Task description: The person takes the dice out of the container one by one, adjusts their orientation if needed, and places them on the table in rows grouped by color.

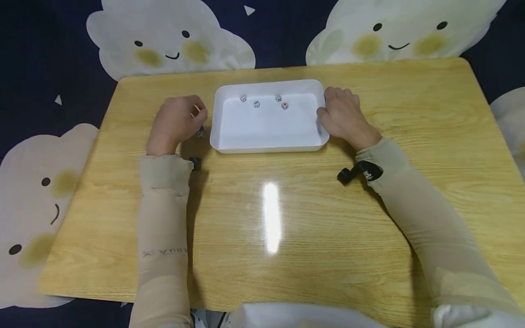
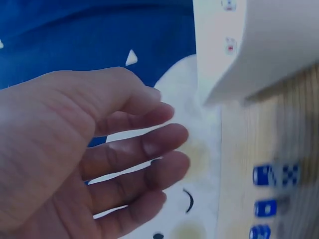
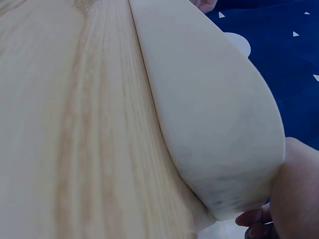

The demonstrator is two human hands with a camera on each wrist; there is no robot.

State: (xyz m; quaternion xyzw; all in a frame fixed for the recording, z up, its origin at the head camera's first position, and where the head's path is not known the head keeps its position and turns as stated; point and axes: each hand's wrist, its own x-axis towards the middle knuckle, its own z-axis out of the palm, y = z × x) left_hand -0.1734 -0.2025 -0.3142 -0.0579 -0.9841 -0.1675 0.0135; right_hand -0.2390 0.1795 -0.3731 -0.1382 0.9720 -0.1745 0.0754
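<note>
A white rectangular tray (image 1: 262, 130) sits on the table, with several small white dice (image 1: 256, 104) toward its far side; one die (image 1: 285, 105) shows a red dot. My right hand (image 1: 342, 114) grips the tray's right end, thumb over the rim. In the right wrist view, part of that hand (image 3: 301, 194) shows at the tray's corner. Left of the tray, my left hand (image 1: 174, 120) hovers with fingers loosely bent. Nothing is held in it in the left wrist view. Blue dice (image 2: 265, 208) lie on the table below it, partly hidden in the head view.
The wooden table (image 1: 311, 237) carries the tray and dice. Dark blue cloth with white smiling clouds (image 1: 172, 36) surrounds its far and left sides. A black wrist strap (image 1: 371, 171) is on the right sleeve.
</note>
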